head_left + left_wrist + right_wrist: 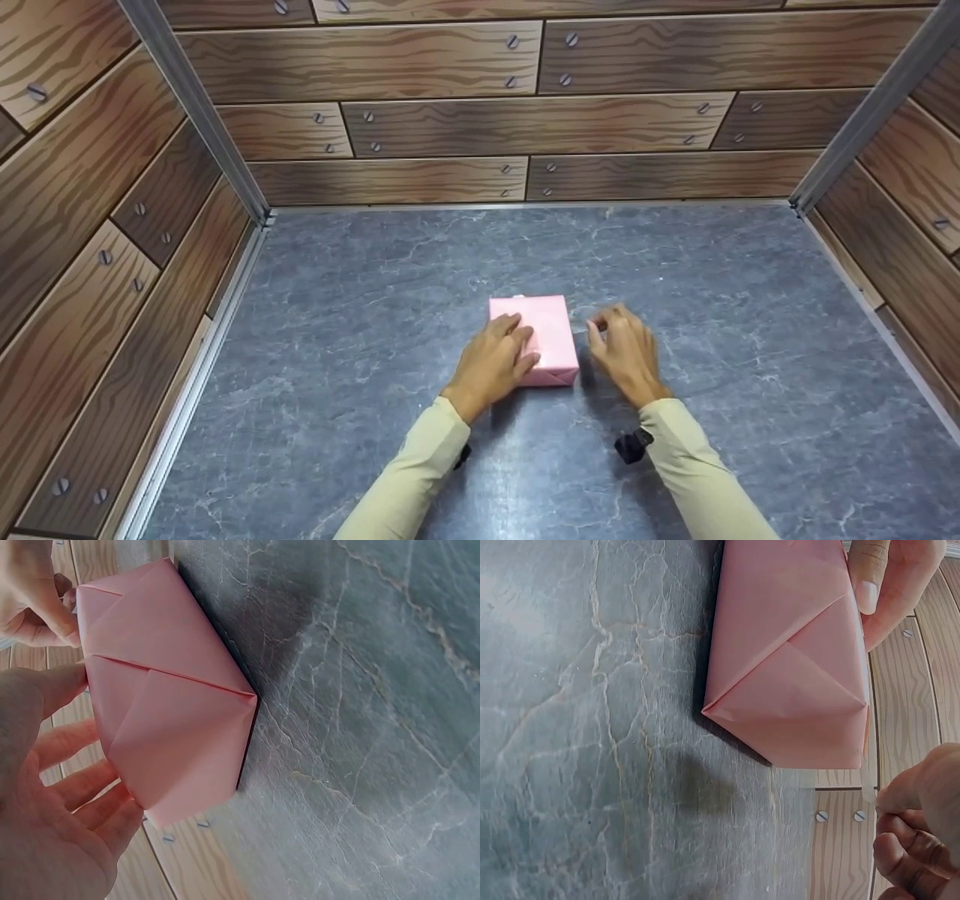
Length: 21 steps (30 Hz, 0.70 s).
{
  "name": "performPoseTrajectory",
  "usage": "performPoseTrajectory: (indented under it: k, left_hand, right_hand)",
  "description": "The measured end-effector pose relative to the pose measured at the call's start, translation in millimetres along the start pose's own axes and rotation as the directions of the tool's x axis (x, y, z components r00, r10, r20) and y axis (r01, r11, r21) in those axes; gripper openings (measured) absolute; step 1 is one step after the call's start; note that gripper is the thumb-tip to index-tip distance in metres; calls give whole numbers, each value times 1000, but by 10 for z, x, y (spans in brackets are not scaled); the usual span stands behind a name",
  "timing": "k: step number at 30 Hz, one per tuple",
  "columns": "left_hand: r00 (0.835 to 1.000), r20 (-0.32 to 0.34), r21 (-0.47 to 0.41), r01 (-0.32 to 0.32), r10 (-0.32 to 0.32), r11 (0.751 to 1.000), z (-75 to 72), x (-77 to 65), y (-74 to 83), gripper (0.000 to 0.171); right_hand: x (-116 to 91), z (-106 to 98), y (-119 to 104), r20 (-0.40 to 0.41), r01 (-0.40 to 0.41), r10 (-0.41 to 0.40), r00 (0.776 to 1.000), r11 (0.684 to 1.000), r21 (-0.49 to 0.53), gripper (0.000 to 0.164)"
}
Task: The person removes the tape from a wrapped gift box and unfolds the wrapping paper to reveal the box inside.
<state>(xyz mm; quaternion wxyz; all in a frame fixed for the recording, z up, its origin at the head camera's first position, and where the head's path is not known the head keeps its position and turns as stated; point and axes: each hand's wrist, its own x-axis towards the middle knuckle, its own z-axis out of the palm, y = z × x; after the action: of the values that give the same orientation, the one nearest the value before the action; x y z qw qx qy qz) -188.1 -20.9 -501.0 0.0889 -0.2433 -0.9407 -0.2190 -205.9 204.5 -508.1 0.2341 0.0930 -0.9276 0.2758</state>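
A box wrapped in pink paper (551, 322) lies flat on the grey surface in the middle of the head view. My left hand (489, 364) rests on its top from the left side, with the fingers spread and fairly straight against the paper. Just off the box's right edge, my right hand (628, 349) pinches a narrow strip of clear tape (868, 781) between thumb and forefinger. That strip reaches from the fingertips to the box's upper edge in the right wrist view. Folded paper flaps (180, 701) show on the near end of the box.
The grey marble-patterned tabletop (360, 300) spreads around the box. Wood-print panels (435, 124) enclose it at the back and both sides, with metal frame posts (202, 112) at the corners. A black wrist device (634, 445) is on my right sleeve.
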Motion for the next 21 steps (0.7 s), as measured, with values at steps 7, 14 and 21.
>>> performPoseTrajectory:
  k: [7, 14, 21]
  left_hand:
    - [1000, -3, -1, -3, 3, 1000, 4, 1, 0, 40]
    - [1000, -13, -13, -3, 3, 1000, 14, -2, 2, 38]
    - [1000, -3, -8, 6, -6, 1000, 1, -9, 6, 40]
  right_hand:
    - [-24, 32, 37, 4, -11, 11, 1000, 1000, -4, 7]
    - [-23, 32, 47, 22, -31, 31, 999, 999, -13, 7]
    - [-32, 35, 71, 41, -32, 33, 999, 999, -18, 7]
